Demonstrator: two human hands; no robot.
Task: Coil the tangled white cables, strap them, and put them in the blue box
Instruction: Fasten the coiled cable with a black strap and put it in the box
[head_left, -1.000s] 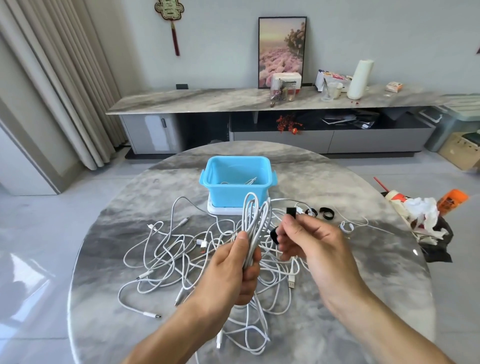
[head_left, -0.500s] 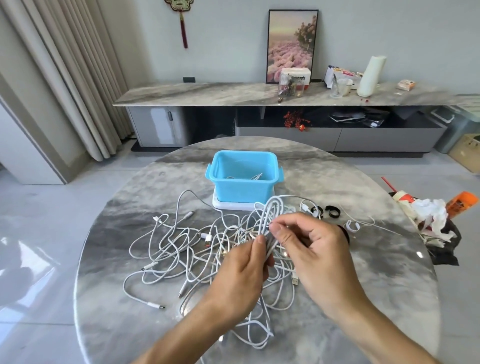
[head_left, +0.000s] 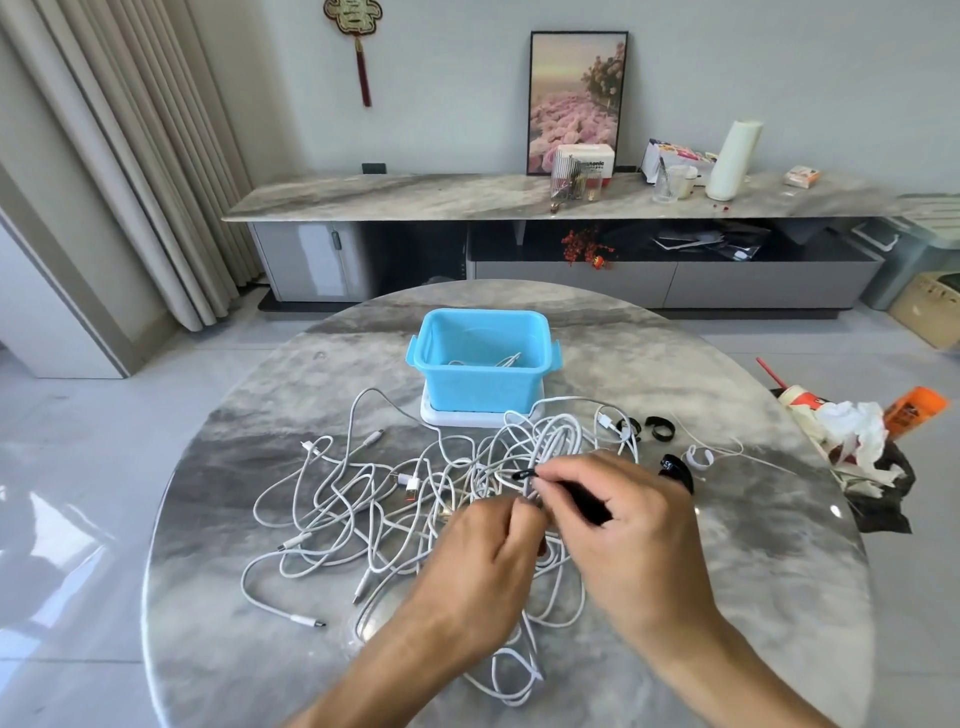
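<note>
Above the tangle, left hand (head_left: 485, 540) grips the coiled cable (head_left: 553, 441) (knuckles up); right hand (head_left: 631, 512) pinches a black strap (head_left: 582, 498).

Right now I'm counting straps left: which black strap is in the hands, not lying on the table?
The black strap pinched by the right hand against the coiled cable. The other black straps lie loose on the table, right of the blue box.

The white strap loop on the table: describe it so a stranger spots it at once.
Start at the blue box on the round table, then look right, past the black strap loops. The white strap loop lies farthest right, the only white ring.
</note>
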